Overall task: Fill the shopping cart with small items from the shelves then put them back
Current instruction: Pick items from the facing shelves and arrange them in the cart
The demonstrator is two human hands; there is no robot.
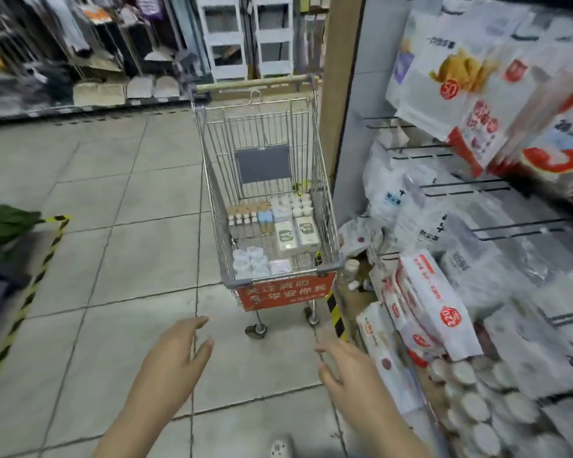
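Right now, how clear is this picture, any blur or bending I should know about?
Head view: the shopping cart in the middle is fairly sharp; the hanging bags at right and the clothes rack far left are smeared; the wide lens bows the edges. Light is even, and both empty hands are slightly soft.

Grey tiled floor [119, 246], wire shopping cart [209, 160] standing on it, yellow-black tape line [33, 279] at left

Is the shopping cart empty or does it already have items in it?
Partly filled. The shopping cart holds small items across its floor: two white boxes, small bottles and clear cups; the upper basket is empty.
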